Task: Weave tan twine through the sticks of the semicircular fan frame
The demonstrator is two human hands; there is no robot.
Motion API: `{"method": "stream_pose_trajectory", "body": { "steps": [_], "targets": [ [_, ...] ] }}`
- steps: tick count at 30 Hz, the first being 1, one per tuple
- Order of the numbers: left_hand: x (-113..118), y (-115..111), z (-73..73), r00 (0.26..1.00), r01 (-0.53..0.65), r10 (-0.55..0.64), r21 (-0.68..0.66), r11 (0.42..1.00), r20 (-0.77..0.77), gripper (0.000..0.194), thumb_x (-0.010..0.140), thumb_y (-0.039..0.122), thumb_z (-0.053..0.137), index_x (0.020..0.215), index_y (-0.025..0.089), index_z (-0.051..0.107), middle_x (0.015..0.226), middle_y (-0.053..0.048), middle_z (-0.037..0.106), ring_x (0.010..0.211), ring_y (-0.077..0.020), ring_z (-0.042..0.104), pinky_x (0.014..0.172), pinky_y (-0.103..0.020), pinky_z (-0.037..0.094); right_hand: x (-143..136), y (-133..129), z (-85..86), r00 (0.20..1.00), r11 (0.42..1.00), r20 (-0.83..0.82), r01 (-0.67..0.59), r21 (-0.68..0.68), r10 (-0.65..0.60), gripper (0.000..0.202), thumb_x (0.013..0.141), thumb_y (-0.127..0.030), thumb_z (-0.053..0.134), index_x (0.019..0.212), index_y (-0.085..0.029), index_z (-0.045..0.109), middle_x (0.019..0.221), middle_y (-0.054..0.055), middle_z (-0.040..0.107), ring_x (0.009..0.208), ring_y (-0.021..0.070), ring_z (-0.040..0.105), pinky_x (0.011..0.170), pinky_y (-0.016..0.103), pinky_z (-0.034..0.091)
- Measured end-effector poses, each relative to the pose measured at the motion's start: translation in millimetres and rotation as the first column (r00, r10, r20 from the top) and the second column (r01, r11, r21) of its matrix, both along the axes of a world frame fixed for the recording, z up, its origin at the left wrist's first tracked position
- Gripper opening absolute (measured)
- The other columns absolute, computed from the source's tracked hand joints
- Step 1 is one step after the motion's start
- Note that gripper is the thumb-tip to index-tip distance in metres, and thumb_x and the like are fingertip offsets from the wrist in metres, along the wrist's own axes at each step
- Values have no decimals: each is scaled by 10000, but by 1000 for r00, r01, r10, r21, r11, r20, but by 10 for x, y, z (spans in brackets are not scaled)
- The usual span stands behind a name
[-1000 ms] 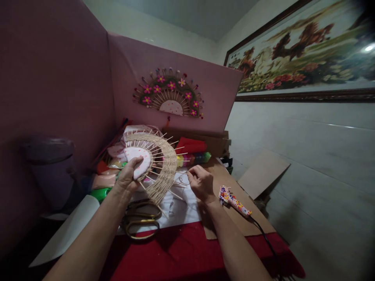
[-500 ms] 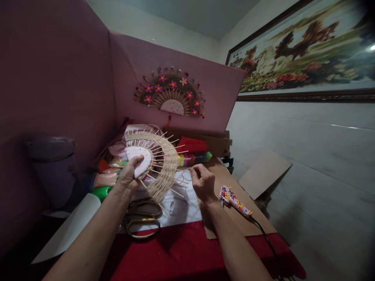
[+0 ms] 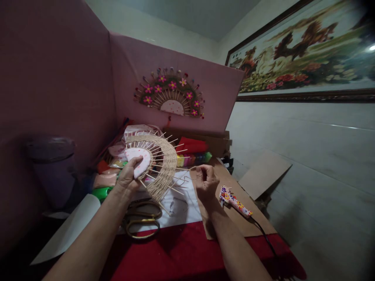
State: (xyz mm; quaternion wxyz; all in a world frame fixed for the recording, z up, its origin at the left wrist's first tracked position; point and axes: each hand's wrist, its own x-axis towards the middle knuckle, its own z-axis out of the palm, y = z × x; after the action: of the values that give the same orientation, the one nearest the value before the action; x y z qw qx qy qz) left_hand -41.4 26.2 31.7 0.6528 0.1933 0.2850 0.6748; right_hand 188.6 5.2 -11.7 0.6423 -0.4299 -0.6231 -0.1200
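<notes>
My left hand [image 3: 130,171] grips a half-round woven fan [image 3: 168,162] by its pale, spotted centre, thumb on top and the other fingers mostly hidden beneath. Thin wooden sticks fan out from that centre through a wide band of twine and poke past its outer edge. To the right of the fan, my right hand [image 3: 207,180] is closed in a pinch on a loose strand of twine [image 3: 187,178], which runs toward the stick tips. Below the fan lie scissors [image 3: 143,225] with large brass-coloured handles, their blades out of sight.
A flower-patterned glue gun [image 3: 236,202] with a black cord rests on a cardboard sheet [image 3: 258,224] at right. Against the pink panel [image 3: 211,86] hangs a finished-looking flowered fan [image 3: 172,88]. Bagged coloured materials [image 3: 107,180] crowd the left. Red cloth [image 3: 175,253] covers the front.
My right hand has drawn a little to the right, away from the stick tips, with the twine in its fingers. My left hand and the fan stay nearly still.
</notes>
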Motion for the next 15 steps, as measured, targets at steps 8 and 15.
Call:
{"method": "stream_pose_trajectory", "body": {
  "steps": [8,15],
  "targets": [
    [8,-17,20,999,-13,14,-17,1000,38,181,761,73,469,891,58,595,601,-79,660,484,-168,623,441,-247,531,13,-30,-53,998,998,-59,-11,65,15,43,814,-229,496,831,-191,507,623,-26,519,470,83,441,483,215,360],
    [-1,-11,9,999,-25,25,-26,999,31,176,761,82,480,892,60,597,598,-80,658,463,-173,616,419,-259,526,13,-36,-79,992,993,-76,-90,83,96,7,798,-199,467,804,-203,466,664,-22,504,485,81,432,493,225,375]
  ]
}}
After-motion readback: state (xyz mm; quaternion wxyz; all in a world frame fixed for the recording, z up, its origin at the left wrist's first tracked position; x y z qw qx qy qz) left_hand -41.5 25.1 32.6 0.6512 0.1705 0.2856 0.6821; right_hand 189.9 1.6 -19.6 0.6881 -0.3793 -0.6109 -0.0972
